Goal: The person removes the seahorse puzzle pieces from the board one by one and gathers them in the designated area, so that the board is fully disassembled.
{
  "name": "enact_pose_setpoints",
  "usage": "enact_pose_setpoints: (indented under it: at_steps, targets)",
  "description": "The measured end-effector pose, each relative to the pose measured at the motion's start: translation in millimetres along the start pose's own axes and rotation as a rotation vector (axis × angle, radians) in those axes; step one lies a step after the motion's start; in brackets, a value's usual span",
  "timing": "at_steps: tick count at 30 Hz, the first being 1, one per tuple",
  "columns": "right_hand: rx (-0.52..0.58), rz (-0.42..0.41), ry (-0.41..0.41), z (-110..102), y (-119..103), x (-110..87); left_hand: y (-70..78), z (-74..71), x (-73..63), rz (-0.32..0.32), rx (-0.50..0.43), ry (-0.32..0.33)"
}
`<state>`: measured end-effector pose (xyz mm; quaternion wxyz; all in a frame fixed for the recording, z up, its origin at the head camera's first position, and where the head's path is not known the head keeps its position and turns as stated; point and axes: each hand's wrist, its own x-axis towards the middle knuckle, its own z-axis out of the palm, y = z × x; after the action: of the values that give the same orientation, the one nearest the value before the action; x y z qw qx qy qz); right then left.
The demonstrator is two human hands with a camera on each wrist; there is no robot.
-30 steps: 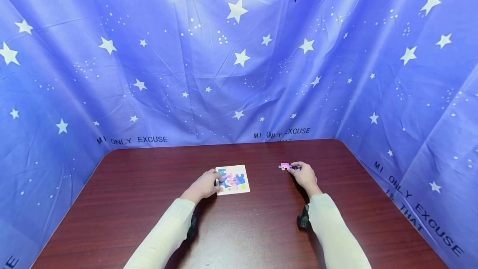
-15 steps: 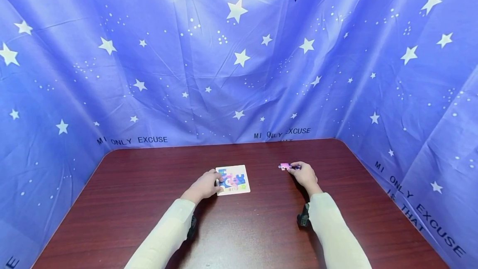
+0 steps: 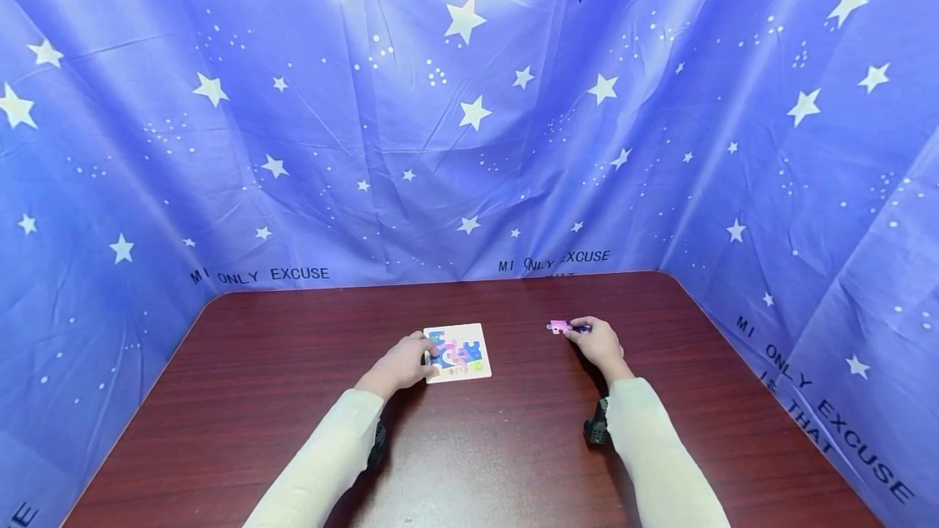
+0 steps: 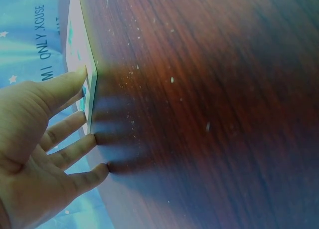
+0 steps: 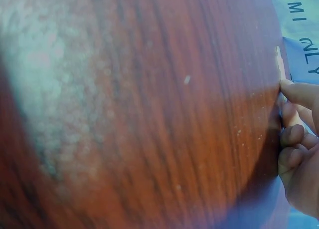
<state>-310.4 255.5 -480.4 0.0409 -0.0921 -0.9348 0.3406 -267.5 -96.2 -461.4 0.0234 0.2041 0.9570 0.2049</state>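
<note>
A square jigsaw puzzle board [image 3: 474, 353] with a pale frame lies on the table, left of centre. Several blue, pink and green pieces fill part of it, while a white area shows along its far side. My left hand [image 3: 399, 363] rests at the board's left edge; in the left wrist view its thumb and spread, fairly straight fingers touch the rim. To the right, my right hand [image 3: 601, 346] pinches a pink puzzle piece [image 3: 558, 326] at or just above the tabletop. Something small and dark purple shows behind those fingers, mostly hidden. The right wrist view catches only a thin pale edge of the piece.
Beneath everything is a dark reddish wooden table [image 3: 469, 430] with rounded far corners. A blue curtain [image 3: 411, 129] printed with stars and lettering hangs around its back and sides. Small light specks dot the wood.
</note>
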Motion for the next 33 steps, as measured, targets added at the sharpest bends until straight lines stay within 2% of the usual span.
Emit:
enact_pose_setpoints:
  at_steps: [9,17,25,33]
  targets:
    - [-0.006,0.009,-0.012,2.1,1.0,1.6,-1.5,1.1,0.9,0.015,0.005,0.009]
    - [-0.013,0.018,0.012,2.7,0.5,2.8,-1.1,0.3,0.8,0.008,-0.002,0.001]
    - [-0.015,0.035,0.002,2.5,-1.9,1.6,-3.1,1.2,1.1,0.005,-0.014,-0.013]
    - [-0.01,0.012,-0.002,2.5,-0.2,1.0,-3.4,1.3,1.6,-0.002,-0.027,-0.015]
